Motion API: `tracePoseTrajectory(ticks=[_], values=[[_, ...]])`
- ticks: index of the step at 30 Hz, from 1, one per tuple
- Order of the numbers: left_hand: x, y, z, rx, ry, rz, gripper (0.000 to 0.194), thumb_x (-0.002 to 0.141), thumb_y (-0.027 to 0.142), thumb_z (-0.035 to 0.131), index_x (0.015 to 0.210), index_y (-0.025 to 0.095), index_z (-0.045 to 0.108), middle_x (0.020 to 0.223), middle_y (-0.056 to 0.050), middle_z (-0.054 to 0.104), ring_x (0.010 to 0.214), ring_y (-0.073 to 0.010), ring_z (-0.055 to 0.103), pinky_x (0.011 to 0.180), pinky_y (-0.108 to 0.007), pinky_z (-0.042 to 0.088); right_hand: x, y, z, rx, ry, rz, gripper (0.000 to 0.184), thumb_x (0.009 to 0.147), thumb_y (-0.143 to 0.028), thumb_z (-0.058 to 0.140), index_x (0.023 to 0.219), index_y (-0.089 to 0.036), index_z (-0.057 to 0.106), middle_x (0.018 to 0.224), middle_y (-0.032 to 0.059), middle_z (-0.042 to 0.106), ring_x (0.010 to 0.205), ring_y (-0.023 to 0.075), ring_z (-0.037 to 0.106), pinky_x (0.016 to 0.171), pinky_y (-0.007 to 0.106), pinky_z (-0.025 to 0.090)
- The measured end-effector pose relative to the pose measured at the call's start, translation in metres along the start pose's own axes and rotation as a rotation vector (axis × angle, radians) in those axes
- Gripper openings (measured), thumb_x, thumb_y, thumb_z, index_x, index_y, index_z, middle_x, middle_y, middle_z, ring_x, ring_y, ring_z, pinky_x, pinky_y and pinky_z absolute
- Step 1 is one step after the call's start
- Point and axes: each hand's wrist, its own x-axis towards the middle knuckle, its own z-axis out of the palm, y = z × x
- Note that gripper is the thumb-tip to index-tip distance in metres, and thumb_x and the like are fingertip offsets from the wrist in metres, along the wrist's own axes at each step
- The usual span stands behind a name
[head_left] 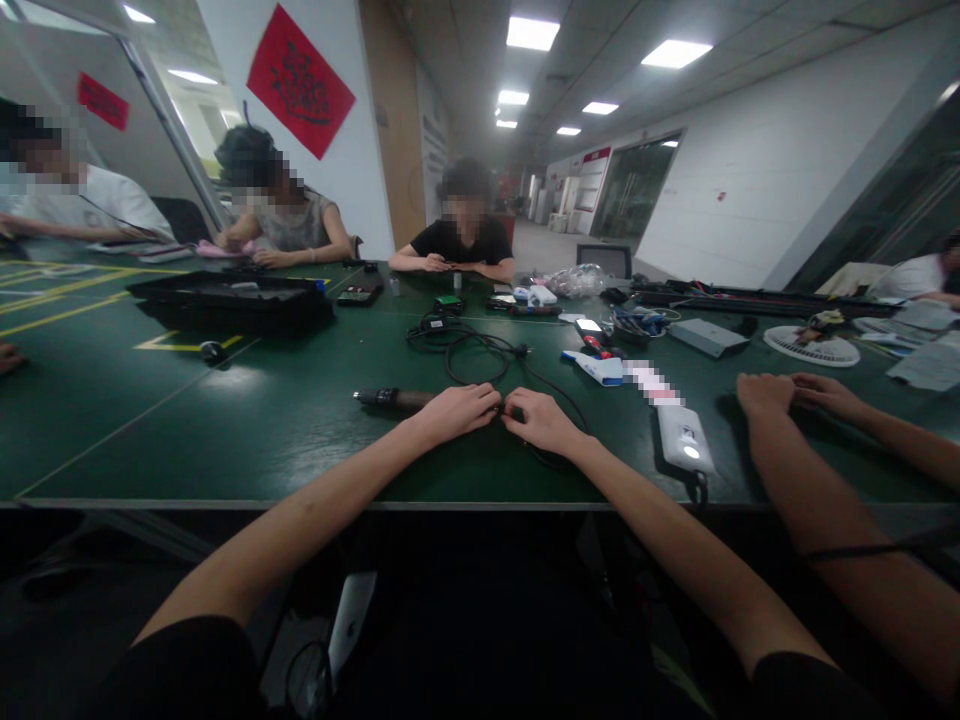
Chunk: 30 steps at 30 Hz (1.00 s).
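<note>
My left hand [459,410] rests on the green table [225,420] with its fingers curled over the rear end of a dark cylindrical tool [391,399] that lies flat, its tip pointing left. My right hand [540,420] sits just to the right, fingers pinched together at the black cable [480,350] where it meets the tool. The two hands almost touch. The cable loops away across the table toward a black adapter [433,323].
A neighbour's two hands [787,393] rest on the table at my right. Between us lies a white power bank [684,440]. A black tray [232,297] stands at the back left. Several people sit along the far side, with small devices, cables and a white fan [811,346] scattered about.
</note>
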Motion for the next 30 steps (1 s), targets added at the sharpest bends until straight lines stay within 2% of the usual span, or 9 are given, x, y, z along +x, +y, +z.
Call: tracePoseTrajectory(ticks=[19, 27, 30], values=[[0.003, -0.001, 0.009, 0.180, -0.042, 0.020, 0.021, 0.111, 0.037, 0.045, 0.113, 0.018, 0.056, 0.109, -0.008, 0.063, 0.095, -0.0212, 0.067, 0.074, -0.029, 0.049, 0.000, -0.001, -0.001, 0.002, 0.001, -0.002, 0.005, 0.091, -0.018, 0.071, 0.089, -0.019, 0.066, 0.099, 0.0035, 0.065, 0.083, 0.0162, 0.059, 0.078, 0.028, 0.044], [0.002, 0.003, 0.000, 0.070, -0.029, -0.002, 0.021, 0.108, 0.039, 0.050, 0.114, 0.020, 0.056, 0.109, -0.008, 0.063, 0.098, -0.0231, 0.067, 0.079, -0.032, 0.051, 0.000, 0.000, -0.001, 0.000, 0.003, -0.001, 0.006, 0.090, -0.017, 0.072, 0.088, -0.019, 0.066, 0.098, 0.0035, 0.065, 0.083, 0.0165, 0.060, 0.078, 0.028, 0.044], [-0.001, 0.005, -0.006, 0.010, -0.019, 0.016, 0.019, 0.105, 0.033, 0.053, 0.119, 0.021, 0.054, 0.111, -0.008, 0.064, 0.100, -0.0236, 0.066, 0.084, -0.034, 0.051, 0.000, 0.001, 0.000, -0.002, 0.003, -0.003, 0.006, 0.090, -0.018, 0.072, 0.088, -0.019, 0.066, 0.098, 0.0038, 0.065, 0.085, 0.0170, 0.060, 0.080, 0.028, 0.045]])
